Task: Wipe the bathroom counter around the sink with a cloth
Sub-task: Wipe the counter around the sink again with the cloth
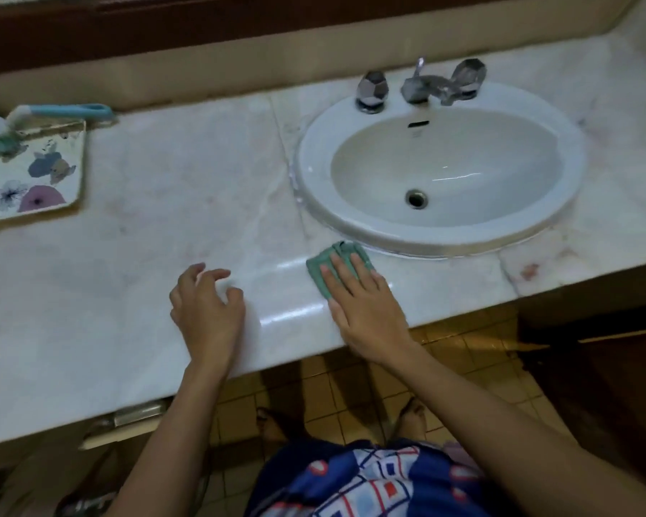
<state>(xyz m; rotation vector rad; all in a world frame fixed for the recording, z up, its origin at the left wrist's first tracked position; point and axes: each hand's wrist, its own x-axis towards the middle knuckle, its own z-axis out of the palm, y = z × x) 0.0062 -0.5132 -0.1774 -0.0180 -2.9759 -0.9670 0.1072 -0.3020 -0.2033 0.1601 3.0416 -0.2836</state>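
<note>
Mid-frame on the counter (165, 218), the right hand (362, 304) presses flat, straight fingers on the green cloth (342, 251) just below the sink (312, 162), while the left hand (206, 307) rests loosely curled and empty, with a flowered tray (34, 181) and a brush (71, 110) at upper left.

- Your tabletop (165, 203) looks like pale veined marble, polished, with glossy highlights along its front edge.
- The sink (314, 169) you see is smooth, glossy white ceramic.
- The faucet (422, 87) is shiny chromed metal.
- Your green cloth (319, 268) is soft, matt fabric.
- The brush (60, 110) near the left edge looks plastic.
</note>
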